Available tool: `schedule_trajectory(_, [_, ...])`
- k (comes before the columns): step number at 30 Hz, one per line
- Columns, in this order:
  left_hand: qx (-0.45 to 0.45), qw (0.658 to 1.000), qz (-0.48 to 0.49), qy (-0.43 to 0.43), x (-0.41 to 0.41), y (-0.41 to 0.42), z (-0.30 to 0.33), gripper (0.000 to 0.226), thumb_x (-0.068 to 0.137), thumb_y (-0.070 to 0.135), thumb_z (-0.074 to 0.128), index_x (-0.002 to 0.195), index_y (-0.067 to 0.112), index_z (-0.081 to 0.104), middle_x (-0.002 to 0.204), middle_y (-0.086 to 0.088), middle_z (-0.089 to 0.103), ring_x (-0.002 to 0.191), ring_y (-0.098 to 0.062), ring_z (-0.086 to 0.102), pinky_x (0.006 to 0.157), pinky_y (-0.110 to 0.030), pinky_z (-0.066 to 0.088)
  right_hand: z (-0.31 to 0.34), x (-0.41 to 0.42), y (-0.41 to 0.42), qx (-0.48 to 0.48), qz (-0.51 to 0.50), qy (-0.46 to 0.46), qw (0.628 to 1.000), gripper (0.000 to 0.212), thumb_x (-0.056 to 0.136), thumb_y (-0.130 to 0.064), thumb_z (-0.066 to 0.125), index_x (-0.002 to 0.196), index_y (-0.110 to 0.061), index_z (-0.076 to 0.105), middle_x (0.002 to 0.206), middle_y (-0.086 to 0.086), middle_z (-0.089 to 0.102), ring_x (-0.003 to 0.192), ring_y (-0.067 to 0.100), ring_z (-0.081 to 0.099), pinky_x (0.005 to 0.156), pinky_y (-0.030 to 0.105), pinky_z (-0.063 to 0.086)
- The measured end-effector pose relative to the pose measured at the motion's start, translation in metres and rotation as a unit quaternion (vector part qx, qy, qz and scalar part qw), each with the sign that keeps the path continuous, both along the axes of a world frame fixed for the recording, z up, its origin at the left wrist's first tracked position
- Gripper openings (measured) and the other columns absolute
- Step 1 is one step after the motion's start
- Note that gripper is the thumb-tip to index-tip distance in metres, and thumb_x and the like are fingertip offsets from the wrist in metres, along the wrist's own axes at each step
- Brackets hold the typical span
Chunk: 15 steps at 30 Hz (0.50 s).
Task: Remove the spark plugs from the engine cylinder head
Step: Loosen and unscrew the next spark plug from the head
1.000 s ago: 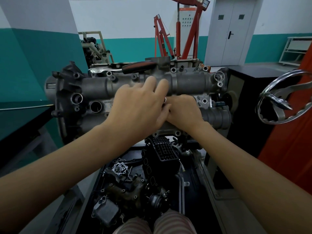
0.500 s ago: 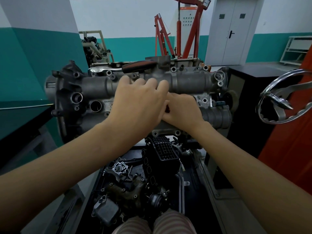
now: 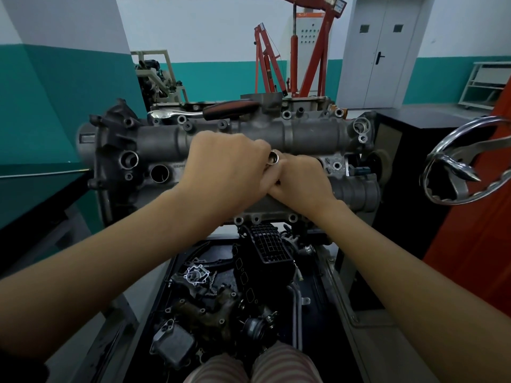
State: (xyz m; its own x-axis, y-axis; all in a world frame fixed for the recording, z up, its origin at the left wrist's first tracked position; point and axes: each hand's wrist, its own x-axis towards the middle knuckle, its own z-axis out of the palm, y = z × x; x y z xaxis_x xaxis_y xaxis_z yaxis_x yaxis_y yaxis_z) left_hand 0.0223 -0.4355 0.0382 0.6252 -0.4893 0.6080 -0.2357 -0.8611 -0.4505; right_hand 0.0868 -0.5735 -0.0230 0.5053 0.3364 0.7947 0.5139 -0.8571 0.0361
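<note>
Both hands, left (image 3: 226, 172) and right (image 3: 300, 181), grip a socket (image 3: 273, 160) at the head (image 3: 309, 136), apparently mid-extraction; next, lifting it straight out.

I see open air above the cylinder head (image 3: 304, 136), ratchet (image 3: 210, 110) lying along its back edge, chrome wheel (image 3: 467, 164) crowding right, parts bin (image 3: 221, 299) cluttered below.

An engine cylinder head (image 3: 304, 136) is held on a stand, a ratchet (image 3: 210, 110) laid on top; loose engine parts (image 3: 221, 294) are piled in the tray (image 3: 326, 322) below.
</note>
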Motion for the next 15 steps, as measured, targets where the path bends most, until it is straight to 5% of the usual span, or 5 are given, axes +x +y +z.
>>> schedule_trajectory(4, [-0.005, 1.0, -0.002, -0.014, 0.0, 0.004, 0.001, 0.055, 0.091, 0.059, 0.021, 0.059, 0.017, 0.036, 0.051, 0.005, 0.034, 0.042, -0.012, 0.03, 0.047, -0.023, 0.014, 0.001, 0.0, 0.001, 0.014, 0.004, 0.008, 1.0, 0.027, 0.079, -0.026, 0.068, 0.073, -0.005, 0.052, 0.058, 0.005, 0.059, 0.045, 0.025, 0.052, 0.05, 0.024, 0.025])
schedule_trajectory(9, [-0.011, 0.993, -0.115, 0.019, -0.006, 0.012, -0.006, 0.022, 0.094, 0.031, 0.044, 0.092, 0.01, 0.05, 0.081, -0.006, 0.051, 0.065, -0.028, 0.058, 0.054, -0.032, 0.027, 0.0, 0.002, -0.001, 0.0, 0.001, 0.001, 1.0, 0.03, 0.081, -0.029, 0.059, 0.06, -0.013, 0.044, 0.049, 0.004, 0.054, 0.041, 0.02, 0.043, 0.049, 0.026, 0.023])
schedule_trajectory(13, [-0.015, 0.997, -0.079, 0.014, 0.002, 0.007, -0.002, 0.03, 0.093, 0.046, 0.032, 0.08, 0.019, 0.035, 0.069, 0.004, 0.039, 0.061, -0.019, 0.046, 0.06, -0.031, 0.025, 0.0, 0.0, 0.001, 0.003, 0.01, -0.074, 0.997, 0.034, 0.077, -0.029, 0.043, 0.049, -0.011, 0.044, 0.039, 0.005, 0.048, 0.031, 0.023, 0.039, 0.046, 0.022, 0.021])
schedule_trajectory(15, [-0.008, 0.999, -0.041, 0.014, 0.008, 0.004, 0.001, 0.045, 0.092, 0.053, 0.026, 0.066, 0.017, 0.034, 0.055, 0.005, 0.034, 0.05, -0.016, 0.035, 0.062, -0.031, 0.025, 0.0, 0.0, 0.001, -0.003, 0.017, -0.087, 0.996, 0.035, 0.077, -0.027, 0.052, 0.049, -0.015, 0.036, 0.037, 0.006, 0.047, 0.029, 0.024, 0.041, 0.046, 0.021, 0.021])
